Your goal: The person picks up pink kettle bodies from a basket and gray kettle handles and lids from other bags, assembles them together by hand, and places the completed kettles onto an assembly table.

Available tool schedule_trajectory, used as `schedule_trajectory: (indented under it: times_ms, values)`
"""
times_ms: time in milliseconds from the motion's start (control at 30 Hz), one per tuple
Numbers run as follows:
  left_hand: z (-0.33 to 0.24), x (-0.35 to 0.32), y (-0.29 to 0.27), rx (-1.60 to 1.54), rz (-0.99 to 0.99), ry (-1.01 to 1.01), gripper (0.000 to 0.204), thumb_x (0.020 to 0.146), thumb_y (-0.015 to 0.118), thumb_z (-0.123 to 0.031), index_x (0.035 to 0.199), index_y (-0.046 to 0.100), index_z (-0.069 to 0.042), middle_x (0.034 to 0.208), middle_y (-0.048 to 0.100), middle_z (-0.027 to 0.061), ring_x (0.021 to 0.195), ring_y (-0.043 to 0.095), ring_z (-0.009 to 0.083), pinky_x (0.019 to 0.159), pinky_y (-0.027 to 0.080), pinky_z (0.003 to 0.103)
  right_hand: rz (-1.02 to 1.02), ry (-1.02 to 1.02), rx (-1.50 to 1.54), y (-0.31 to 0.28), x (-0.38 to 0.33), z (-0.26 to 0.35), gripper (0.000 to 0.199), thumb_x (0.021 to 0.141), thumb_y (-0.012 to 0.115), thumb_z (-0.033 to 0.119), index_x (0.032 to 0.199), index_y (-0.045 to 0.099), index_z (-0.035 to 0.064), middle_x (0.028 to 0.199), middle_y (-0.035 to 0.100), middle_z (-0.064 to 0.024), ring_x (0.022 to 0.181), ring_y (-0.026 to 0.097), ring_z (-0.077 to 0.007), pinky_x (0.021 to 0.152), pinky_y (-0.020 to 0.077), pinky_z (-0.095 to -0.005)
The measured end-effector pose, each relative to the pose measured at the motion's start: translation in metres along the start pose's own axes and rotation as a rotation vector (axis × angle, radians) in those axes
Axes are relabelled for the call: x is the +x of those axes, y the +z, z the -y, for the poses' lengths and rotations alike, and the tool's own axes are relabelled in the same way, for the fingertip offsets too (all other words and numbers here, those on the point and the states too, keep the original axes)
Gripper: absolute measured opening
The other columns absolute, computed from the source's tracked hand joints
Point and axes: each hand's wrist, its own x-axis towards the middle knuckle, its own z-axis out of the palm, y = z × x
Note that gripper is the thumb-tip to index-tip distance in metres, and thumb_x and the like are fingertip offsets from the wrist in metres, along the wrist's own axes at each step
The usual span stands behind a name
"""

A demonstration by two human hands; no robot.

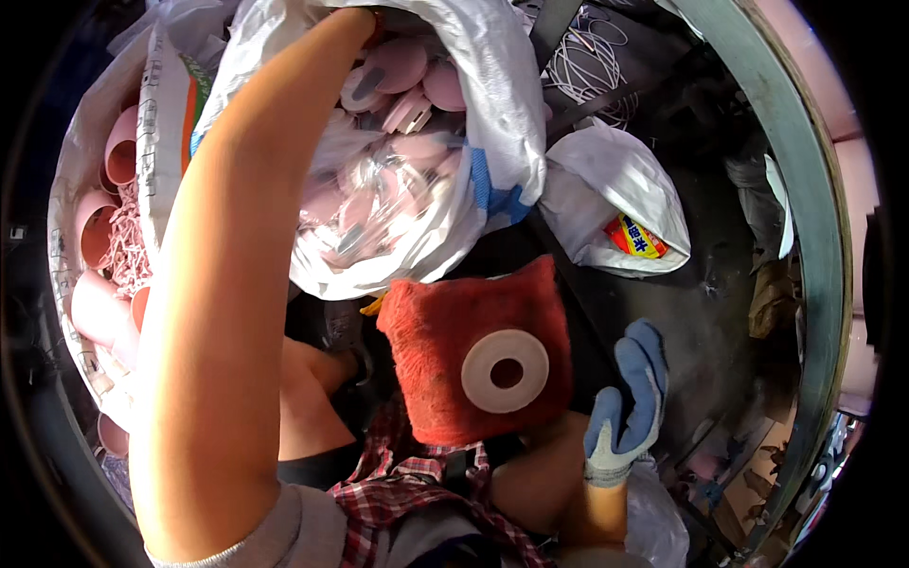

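Observation:
My left arm stretches up and away into a large white woven sack, and the hand at its end is almost wholly hidden at the sack's far rim. Pink rounded plastic parts fill that sack, some under clear plastic film. My right hand, in a blue and grey glove, hovers to the right of my lap with thumb and fingers apart and nothing in it. Nearest to it is a red fabric cushion across my thighs. A flat white ring with a round central hole lies on the cushion.
Another white sack at the left holds pink cups and pink shredded filler. Right of the large sack stands a smaller white bag with a red and yellow packet. White cables lie behind; a green-grey frame curves along the right.

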Motion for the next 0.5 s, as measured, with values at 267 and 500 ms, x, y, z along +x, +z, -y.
schedule_trajectory:
  times_ms: [267, 500]
  values:
    - [0.049, 0.030, 0.032, -0.156, 0.143, -0.220, 0.045, 0.081, 0.056, -0.031, 0.118, 0.056, -0.008, 0.117, 0.057, 0.0156, 0.108, 0.053, 0.0288, 0.091, 0.042, 0.037, 0.065, 0.129, 0.157, 0.000, 0.006, 0.000, 0.031, 0.080, 0.058, 0.012, 0.107, 0.060, -0.0028, 0.111, 0.060, -0.0200, 0.099, 0.059, -0.0338, 0.088, 0.0472, -0.0421]
    - [0.049, -0.024, 0.079, -0.595, 0.541, -0.290, 0.045, 0.082, 0.058, -0.032, 0.118, 0.055, -0.007, 0.114, 0.058, 0.0138, 0.105, 0.054, 0.0259, 0.089, 0.044, 0.035, 0.061, 0.120, 0.242, -0.002, 0.009, 0.014, 0.030, 0.077, 0.056, 0.001, 0.106, 0.061, -0.0017, 0.112, 0.061, -0.0179, 0.102, 0.059, -0.0310, 0.089, 0.0468, -0.0389]
